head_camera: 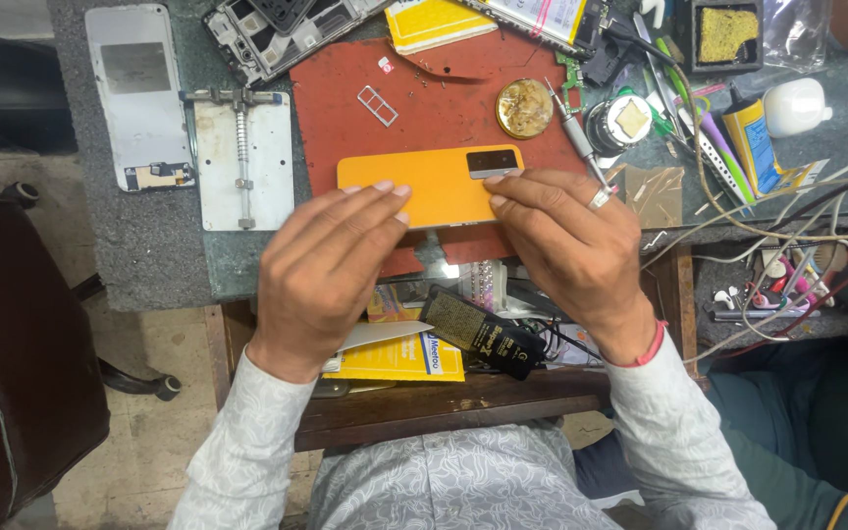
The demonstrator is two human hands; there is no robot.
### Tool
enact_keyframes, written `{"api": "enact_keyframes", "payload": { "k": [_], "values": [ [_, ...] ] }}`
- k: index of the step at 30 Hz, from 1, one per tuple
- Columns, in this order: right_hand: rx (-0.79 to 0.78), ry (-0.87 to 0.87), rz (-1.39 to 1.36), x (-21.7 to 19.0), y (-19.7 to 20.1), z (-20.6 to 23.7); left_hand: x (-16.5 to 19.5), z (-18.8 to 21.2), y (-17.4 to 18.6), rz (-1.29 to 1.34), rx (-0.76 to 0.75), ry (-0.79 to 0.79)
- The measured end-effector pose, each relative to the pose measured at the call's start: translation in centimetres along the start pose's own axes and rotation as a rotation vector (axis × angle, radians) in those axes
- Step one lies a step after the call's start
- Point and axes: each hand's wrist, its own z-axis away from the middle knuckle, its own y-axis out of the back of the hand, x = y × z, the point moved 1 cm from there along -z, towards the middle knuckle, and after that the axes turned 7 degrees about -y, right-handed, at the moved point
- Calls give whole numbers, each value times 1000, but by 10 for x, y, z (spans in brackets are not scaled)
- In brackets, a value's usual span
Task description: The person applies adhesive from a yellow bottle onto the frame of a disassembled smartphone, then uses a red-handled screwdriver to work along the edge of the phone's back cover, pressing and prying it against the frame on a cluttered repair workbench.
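An orange phone (434, 182) lies back-up on a red work mat (424, 103), its dark camera window at the upper right. My left hand (331, 265) presses on the phone's near left part with fingers laid flat. My right hand (566, 240), with a ring on one finger, covers the near right edge, fingertips just below the camera window. Both hands hold the phone down from the near side, and its lower edge is hidden under them.
A small metal SIM tray (377, 105) and a round brass-wool tin (524, 107) lie on the mat. A white clamp fixture (243, 162) and a phone back panel (139, 93) sit left. Tools, tubes and tangled cables (787, 206) crowd the right. An open drawer (444, 344) holds a black adapter.
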Motion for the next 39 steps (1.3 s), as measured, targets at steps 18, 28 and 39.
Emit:
{"api": "enact_keyframes", "payload": {
  "k": [18,28,39],
  "values": [
    [-97,-623,-373,-1,16,17,21,-26,3,-29,-235,83],
    [-186,-532,-356,-1,24,15,13,-50,6,-11,-387,-12],
    [-213,-430,-287,-7,27,2,12,-59,12,28,-411,-47]
  ]
}}
